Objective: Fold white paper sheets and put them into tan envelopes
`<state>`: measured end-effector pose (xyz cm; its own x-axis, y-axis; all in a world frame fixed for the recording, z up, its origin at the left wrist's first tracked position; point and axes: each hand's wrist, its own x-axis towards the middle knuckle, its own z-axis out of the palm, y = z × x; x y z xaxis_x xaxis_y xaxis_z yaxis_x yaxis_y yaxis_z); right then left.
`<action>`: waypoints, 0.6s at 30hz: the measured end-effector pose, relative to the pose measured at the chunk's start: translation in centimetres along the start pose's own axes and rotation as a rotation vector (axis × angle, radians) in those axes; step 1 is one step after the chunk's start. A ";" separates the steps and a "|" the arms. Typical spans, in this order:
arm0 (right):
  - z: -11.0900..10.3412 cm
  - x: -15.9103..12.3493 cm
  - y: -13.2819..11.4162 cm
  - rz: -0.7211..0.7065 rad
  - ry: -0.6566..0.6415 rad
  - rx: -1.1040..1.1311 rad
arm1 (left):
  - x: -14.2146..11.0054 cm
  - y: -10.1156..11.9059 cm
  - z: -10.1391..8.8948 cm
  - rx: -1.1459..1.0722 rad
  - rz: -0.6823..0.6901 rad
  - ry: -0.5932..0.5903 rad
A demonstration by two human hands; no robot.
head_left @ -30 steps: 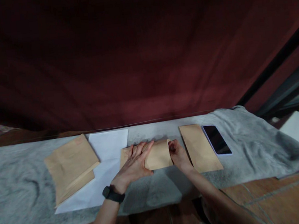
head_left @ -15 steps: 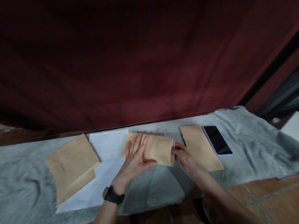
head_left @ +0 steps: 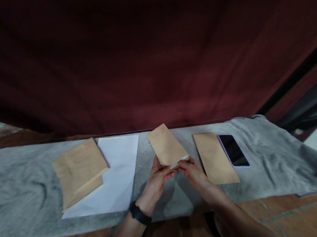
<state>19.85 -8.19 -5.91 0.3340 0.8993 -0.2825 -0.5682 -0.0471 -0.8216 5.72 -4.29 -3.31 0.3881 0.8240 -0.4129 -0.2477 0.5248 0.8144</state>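
Both hands hold one brown envelope point(head_left: 166, 145) above the grey cloth point(head_left: 25, 177), its long side now pointing away from me. My left hand point(head_left: 157, 178), with a black watch on the wrist, pinches the near end from the left. My right hand point(head_left: 191, 171) pinches the same end from the right. A thin strip of white paper shows at the near edge between the fingers.
A stack of brown envelopes point(head_left: 79, 169) lies on white sheets of paper point(head_left: 116, 175) at the left. Another brown envelope point(head_left: 215, 157) and a dark phone point(head_left: 233, 149) lie at the right. A dark red curtain hangs behind. Tiled floor runs along the near side.
The envelope was lying crosswise under my flat left hand; it has been lifted and turned lengthwise, and both hands now pinch its near end.
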 end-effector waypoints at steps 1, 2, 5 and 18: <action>0.0 -0.2 -0.2 0.008 -0.007 -0.011 | 0.0 0.2 -0.1 0.015 0.008 0.018; -0.1 -0.3 -0.4 0.013 -0.009 -0.025 | 0.0 0.4 -0.4 0.044 0.013 0.037; -1.1 -0.4 -1.2 -0.009 -0.006 -0.116 | 0.4 1.4 -1.8 0.181 0.016 0.057; -2.5 0.1 -0.2 -0.648 -0.268 -1.185 | 1.1 0.4 -5.4 0.713 0.097 -0.094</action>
<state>21.83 -9.19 -7.01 0.0601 0.9516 0.3014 0.6524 0.1911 -0.7334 1.29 -2.02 -5.63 0.4765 0.8211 -0.3143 0.3413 0.1567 0.9268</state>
